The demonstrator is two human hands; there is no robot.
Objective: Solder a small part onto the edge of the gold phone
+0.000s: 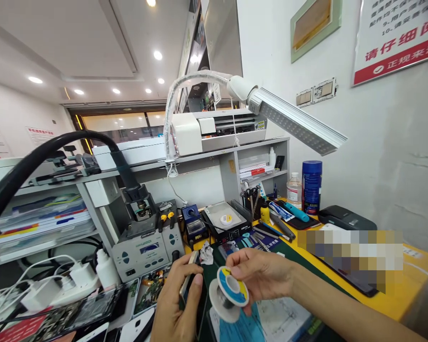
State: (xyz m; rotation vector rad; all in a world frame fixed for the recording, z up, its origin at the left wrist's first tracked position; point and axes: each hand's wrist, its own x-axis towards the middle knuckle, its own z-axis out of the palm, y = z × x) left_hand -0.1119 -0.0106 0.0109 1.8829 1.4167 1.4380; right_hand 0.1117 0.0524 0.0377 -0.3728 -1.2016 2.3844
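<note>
Low in the middle of the head view, my right hand (258, 270) pinches a spool of thin grey wire (231, 292) by its rim. The spool has white flanges and a blue and yellow label. Just left of it, my left hand (178, 299) is closed around a slim phone (185, 285), seen nearly edge-on, with a pale metal edge and dark face. My fingers cover much of the phone. Beneath both hands are a dark green mat (292, 259) and a clear-topped case or sheet with blue (276, 316).
A grey soldering station (146, 256) stands left, beside a tray of small parts (151, 289). Behind are a hot plate (224, 218) and a tool holder (253, 199). A lamp (299, 118) overhangs the right. White chargers (67, 282) and cables crowd the left; a blue can (311, 187) stands right.
</note>
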